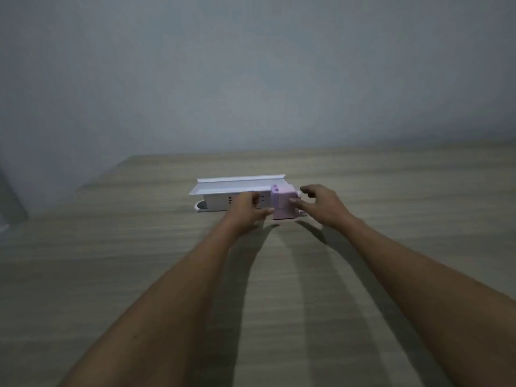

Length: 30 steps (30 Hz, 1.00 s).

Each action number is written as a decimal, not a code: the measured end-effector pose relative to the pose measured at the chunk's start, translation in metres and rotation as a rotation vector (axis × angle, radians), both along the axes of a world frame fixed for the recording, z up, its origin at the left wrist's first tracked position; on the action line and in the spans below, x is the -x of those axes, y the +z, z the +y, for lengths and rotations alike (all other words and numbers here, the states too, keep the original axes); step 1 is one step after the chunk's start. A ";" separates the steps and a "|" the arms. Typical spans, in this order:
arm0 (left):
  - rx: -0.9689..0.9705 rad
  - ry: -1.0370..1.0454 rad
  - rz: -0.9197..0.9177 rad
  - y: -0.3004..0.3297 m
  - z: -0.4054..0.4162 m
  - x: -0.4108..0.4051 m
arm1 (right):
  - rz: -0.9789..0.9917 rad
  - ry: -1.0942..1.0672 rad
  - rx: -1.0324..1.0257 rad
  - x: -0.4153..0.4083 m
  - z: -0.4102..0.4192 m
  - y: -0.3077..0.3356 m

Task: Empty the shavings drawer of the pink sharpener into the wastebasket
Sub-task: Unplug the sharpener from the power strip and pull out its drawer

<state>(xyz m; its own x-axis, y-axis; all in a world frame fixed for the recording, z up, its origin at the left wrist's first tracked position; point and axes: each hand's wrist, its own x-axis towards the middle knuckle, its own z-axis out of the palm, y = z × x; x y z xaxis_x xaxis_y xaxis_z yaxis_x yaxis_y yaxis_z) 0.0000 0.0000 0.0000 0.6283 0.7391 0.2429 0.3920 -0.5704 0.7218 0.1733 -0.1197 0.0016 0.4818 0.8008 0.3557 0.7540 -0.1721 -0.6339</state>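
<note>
The pink sharpener (284, 203) stands on the wooden table (139, 275) at frame centre, just right of a white power strip (223, 203) and white tray (240, 184). Left hand (247, 209) — fingers curled, thumb touching the sharpener's left side. Right hand (321, 203) — fingers spread apart, fingertips at its right side.

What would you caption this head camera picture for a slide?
Both hands, left hand and right hand, reach around the pink sharpener on a wooden table.
</note>
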 end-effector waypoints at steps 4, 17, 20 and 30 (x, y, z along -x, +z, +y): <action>0.177 -0.071 -0.084 -0.012 0.014 -0.013 | 0.182 0.103 -0.041 -0.012 0.019 -0.010; 0.236 -0.193 -0.128 0.003 -0.009 -0.001 | 0.375 0.156 -0.124 0.001 0.002 -0.001; 0.231 -0.190 -0.104 0.015 -0.025 0.017 | 0.373 0.171 -0.130 0.020 -0.018 0.012; 0.191 -0.189 -0.111 0.040 -0.093 0.090 | 0.356 0.225 -0.139 0.090 -0.091 0.041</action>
